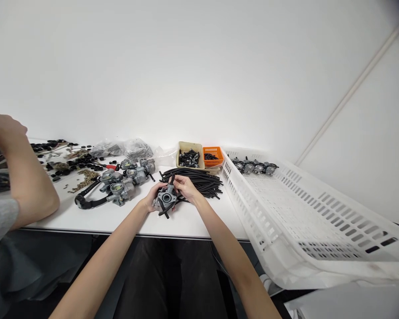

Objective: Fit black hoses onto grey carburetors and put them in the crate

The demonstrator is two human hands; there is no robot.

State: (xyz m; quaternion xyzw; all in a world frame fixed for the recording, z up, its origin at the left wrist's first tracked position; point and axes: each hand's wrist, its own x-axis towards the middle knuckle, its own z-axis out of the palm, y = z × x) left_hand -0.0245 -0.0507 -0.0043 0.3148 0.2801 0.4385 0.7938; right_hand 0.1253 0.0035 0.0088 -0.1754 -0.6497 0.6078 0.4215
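A grey metal carburetor (166, 198) with a short black hose hanging from it is held low over the table's front part. My left hand (152, 197) is closed around its left side. At the top of the carburetor, my right hand (184, 187) pinches a black rubber piece (172, 180), its fingers partly hiding it. Just behind my hands lies a pile of black rubber hoses (202, 180). Several more carburetors (122, 191) stand on the table to the left of my left hand.
A large white plastic crate (269, 221) on the right holds a row of carburetors (254, 166). Behind the hoses sit a cream bin (189, 145) and an orange basket (213, 150) with black parts. A wristwatch (83, 202), brass fittings (86, 180) and a co-worker's arm (31, 177) are at left.
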